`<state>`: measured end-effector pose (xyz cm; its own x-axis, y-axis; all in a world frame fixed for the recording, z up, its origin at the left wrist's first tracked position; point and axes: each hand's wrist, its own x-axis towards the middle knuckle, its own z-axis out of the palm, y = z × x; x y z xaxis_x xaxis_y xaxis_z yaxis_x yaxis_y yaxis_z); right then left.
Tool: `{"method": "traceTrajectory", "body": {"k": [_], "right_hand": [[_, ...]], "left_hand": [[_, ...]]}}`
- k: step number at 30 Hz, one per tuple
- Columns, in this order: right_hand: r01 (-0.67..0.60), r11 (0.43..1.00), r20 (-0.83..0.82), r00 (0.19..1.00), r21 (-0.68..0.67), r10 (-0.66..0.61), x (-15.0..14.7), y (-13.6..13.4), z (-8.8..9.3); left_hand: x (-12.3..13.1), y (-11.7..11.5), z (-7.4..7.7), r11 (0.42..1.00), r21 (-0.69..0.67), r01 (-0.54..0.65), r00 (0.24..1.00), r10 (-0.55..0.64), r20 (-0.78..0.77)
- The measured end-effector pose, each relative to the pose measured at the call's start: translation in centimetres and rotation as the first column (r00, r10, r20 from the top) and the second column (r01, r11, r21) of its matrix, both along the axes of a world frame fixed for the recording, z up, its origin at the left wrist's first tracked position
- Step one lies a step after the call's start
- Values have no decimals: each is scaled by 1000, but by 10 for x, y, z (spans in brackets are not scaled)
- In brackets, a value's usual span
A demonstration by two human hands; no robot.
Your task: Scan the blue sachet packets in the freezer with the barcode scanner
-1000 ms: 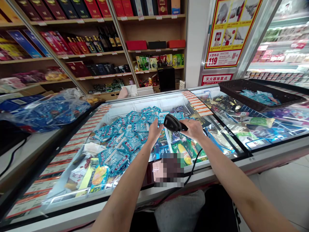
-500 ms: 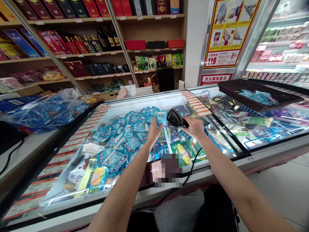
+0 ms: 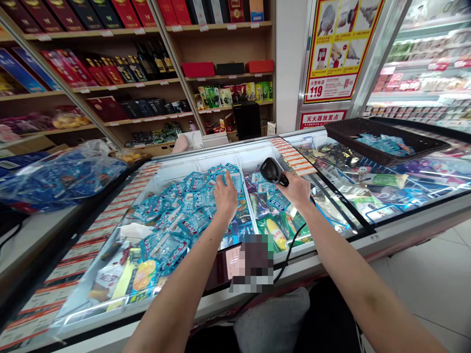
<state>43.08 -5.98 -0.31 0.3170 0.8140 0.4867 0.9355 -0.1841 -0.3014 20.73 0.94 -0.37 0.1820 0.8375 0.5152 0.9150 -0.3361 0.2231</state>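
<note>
My right hand (image 3: pixel 297 189) is wrapped round the handle of a black barcode scanner (image 3: pixel 271 170), its head tilted up to the left, with a black cable (image 3: pixel 293 255) hanging below. Over the heap of blue packets (image 3: pixel 191 196) in the glass-topped chest freezer, my left hand (image 3: pixel 225 196) reaches out with its fingers apart and no packet seen in them. Whether its fingertips touch the heap, I cannot tell. A few more blue packets (image 3: pixel 278 201) lie under the scanner, past the white divider (image 3: pixel 249 206).
A black tray (image 3: pixel 346 135) of blue packets rests on the freezer's right part. On the left is a clear plastic bag (image 3: pixel 69 171) of blue packs. A phone-like device (image 3: pixel 232 262) lies at the near edge. Stocked shelves (image 3: pixel 221 76) stand behind.
My left hand has let go of a blue packet it held by the scanner and moved left over the heap. The scanner has shifted slightly right relative to the freezer; the whole view has turned a little.
</note>
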Motion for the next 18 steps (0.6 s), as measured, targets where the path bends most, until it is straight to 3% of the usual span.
{"method": "traceTrajectory", "body": {"k": [3,7,9,15,18], "right_hand": [[10,1000,-16,1000,7,-9,1,-1,1],[33,999,-31,999,2,-33,2,-2,1],[45,999,-32,998,-12,-45,3,-2,2],[74,997,-52,996,-8,-74,5,-3,4],[92,996,-66,994,-10,-93,5,-2,5]], "left_hand": [[-6,-4,3,995,92,37,986,-22,-167],[-14,-5,-3,927,-76,367,851,-368,-374],[-16,-6,-7,892,-142,429,807,-449,-383],[-17,-4,-7,953,-17,301,894,-288,-344],[-10,1,-4,954,16,301,904,-280,-323]]}}
